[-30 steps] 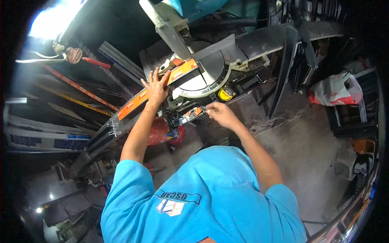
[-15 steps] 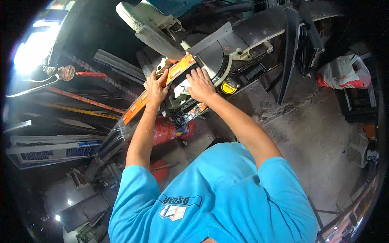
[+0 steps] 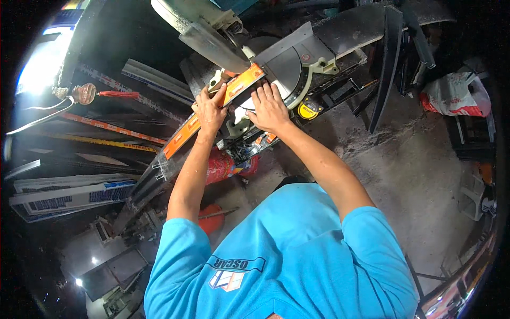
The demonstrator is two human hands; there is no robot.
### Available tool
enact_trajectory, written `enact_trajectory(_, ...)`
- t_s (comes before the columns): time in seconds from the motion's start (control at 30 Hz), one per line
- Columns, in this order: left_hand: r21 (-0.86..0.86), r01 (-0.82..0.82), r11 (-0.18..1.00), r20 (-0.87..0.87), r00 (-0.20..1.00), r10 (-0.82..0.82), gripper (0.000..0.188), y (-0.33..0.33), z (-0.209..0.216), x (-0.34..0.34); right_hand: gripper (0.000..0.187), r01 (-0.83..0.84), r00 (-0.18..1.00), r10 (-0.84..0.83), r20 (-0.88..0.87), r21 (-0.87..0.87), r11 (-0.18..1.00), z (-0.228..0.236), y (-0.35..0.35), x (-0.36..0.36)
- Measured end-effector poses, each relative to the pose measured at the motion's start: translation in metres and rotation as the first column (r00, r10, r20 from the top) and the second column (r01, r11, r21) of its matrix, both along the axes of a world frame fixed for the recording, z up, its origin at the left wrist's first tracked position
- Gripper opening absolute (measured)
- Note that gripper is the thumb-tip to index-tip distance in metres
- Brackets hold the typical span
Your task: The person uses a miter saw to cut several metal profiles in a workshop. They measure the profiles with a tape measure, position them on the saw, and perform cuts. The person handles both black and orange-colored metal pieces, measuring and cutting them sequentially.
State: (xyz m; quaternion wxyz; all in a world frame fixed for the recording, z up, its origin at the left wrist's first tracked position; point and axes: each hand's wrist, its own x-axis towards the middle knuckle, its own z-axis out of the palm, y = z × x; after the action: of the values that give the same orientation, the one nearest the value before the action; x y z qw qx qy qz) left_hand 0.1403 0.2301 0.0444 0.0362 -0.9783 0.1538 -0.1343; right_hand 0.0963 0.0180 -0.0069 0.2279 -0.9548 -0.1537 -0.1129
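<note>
Orange-topped bar (image 3: 243,85) is lying over the saw table's (image 3: 287,65) left edge, showing no visible cut; we're clasping it with our half-closed left hand (image 3: 211,112), resting our outstretched, seemingly empty right hand (image 3: 270,110) beside it.

The right hand (image 3: 271,109), pinched at 6 o'clock from the yellow tape measure (image 3: 308,109) a second earlier, had moved to 9 o'clock of it, fingers extended over the saw's round base (image 3: 286,65). The left hand (image 3: 211,110) had drawn its widespread fingers closer together on the orange-faced bar (image 3: 183,140). More of a red-orange object (image 3: 211,220) showed at 2 o'clock from the left sleeve (image 3: 180,242).
</note>
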Motion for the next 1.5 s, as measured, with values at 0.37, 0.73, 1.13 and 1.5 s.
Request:
enact_trajectory(0.37, -0.005, -0.026, 1.0, 0.018, 0.999, 0.027, 0.068, -0.003, -0.004, 0.0, 0.071, 0.013, 1.0, -0.013, 0.017, 0.027, 1.0, -0.002, 0.002, 0.0)
enact_trajectory(0.73, -0.024, -0.034, 0.999, 0.016, 0.999, 0.034, 0.07, -0.004, -0.007, 0.001, 0.07, 0.021, 1.0, -0.021, 0.012, -0.001, 1.0, 0.001, 0.0, 0.0)
enact_trajectory(1.13, -0.055, -0.029, 0.998, 0.023, 0.999, 0.03, 0.074, -0.007, -0.005, -0.001, 0.069, 0.007, 1.0, -0.007, 0.006, 0.016, 1.0, 0.0, 0.0, 0.001)
enact_trajectory(1.5, -0.162, -0.012, 0.987, 0.043, 0.999, 0.019, 0.078, -0.001, -0.006, -0.003, 0.042, 0.051, 0.986, -0.116, 0.117, 0.451, 0.891, 0.052, -0.072, -0.01)
